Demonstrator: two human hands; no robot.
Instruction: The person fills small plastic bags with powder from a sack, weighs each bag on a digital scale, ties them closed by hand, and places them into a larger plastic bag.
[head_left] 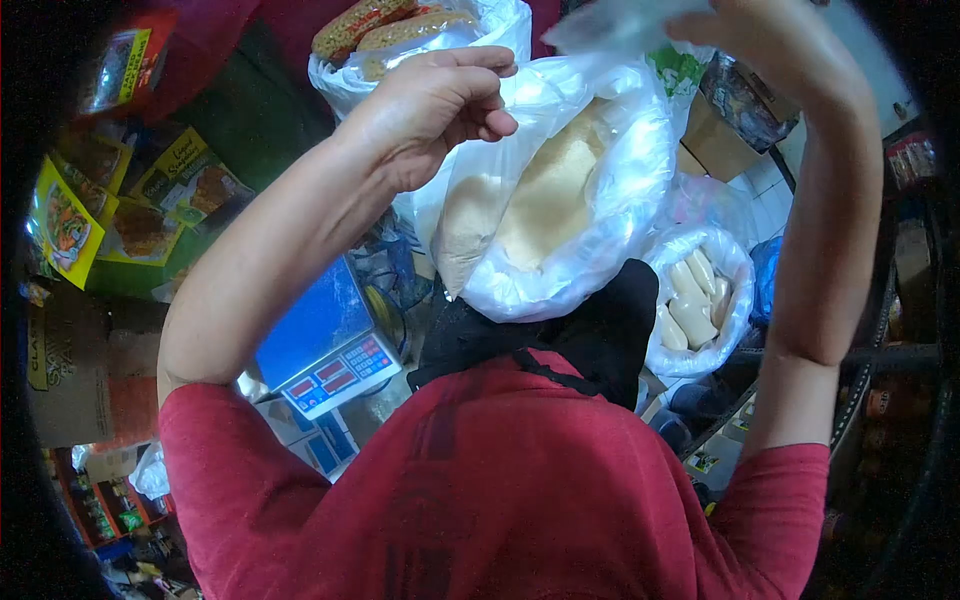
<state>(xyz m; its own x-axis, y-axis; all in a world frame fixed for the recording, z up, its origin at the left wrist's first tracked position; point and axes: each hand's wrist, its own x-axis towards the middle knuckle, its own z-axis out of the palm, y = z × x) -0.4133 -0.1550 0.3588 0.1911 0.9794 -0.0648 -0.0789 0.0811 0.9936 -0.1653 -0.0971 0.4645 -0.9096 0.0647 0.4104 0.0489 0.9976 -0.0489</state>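
My left hand [440, 112] is closed, fingers curled, at the upper edge of a clear plastic bag [472, 225] with pale powder gathered in its bottom corner. This bag hangs over the left side of a large white plastic sack [640, 200], which stands open with a mound of the same cream-coloured powder [552, 195] inside. Raised at the top right, my right hand [765, 45] has its fingers on a piece of translucent plastic [610, 25], blurred by motion above the sack.
A blue digital scale [320, 320] stands at the left. A smaller white bag [735, 275] with several filled pouches [690, 305] is at the right. Behind, another white sack [345, 85] holds bagged grains [365, 25]. Yellow food packets [190, 175] lie at the left, beside cardboard boxes [75, 365].
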